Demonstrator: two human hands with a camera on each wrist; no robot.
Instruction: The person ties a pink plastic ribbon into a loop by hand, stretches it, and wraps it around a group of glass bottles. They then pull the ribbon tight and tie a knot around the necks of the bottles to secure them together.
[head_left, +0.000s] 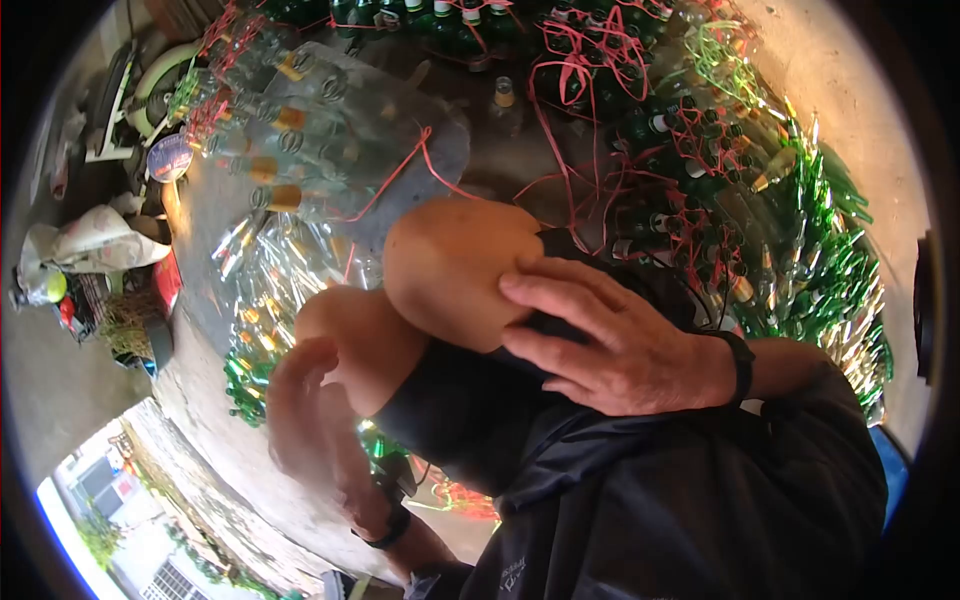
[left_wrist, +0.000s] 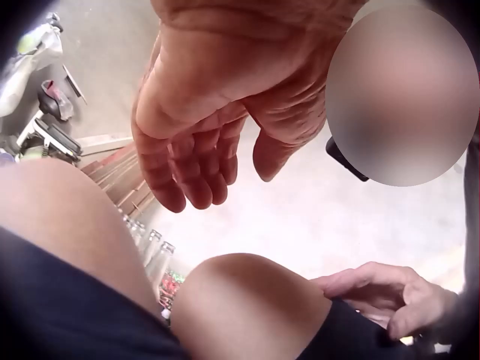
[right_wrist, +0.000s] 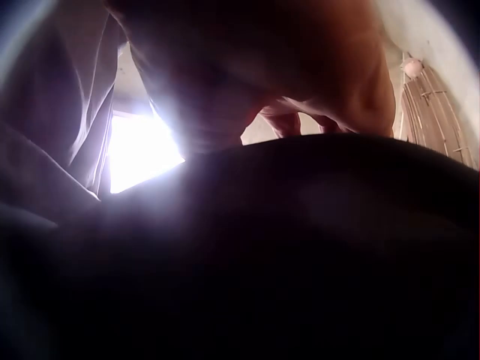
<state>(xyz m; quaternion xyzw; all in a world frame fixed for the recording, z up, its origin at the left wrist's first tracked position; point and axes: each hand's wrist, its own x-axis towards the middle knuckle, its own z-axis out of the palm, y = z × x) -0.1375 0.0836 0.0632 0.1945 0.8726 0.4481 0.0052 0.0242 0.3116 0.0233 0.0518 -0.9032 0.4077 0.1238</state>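
In the head view my right hand (head_left: 630,350) rests on my right thigh, fingertips at the bare knee (head_left: 450,260). Its fingers lie extended over the edge of the dark shorts (head_left: 470,400), and the right wrist view has that hand (right_wrist: 300,67) above dark cloth. My left hand (head_left: 315,420), blurred, is beside the left knee (head_left: 345,325). Seen from the left wrist, this hand (left_wrist: 232,82) hangs with loosely bent fingers and nothing in them. Near the knees stand clear glass bottles (head_left: 285,197) with yellowish labels.
Green bottles (head_left: 830,240) are heaped along the right side. Pink twine (head_left: 590,60) lies tangled over bottles at the back, and a strand crosses a translucent sheet (head_left: 440,140). One clear bottle (head_left: 503,95) stands apart. Bags (head_left: 105,240) and a potted plant (head_left: 125,325) are at left.
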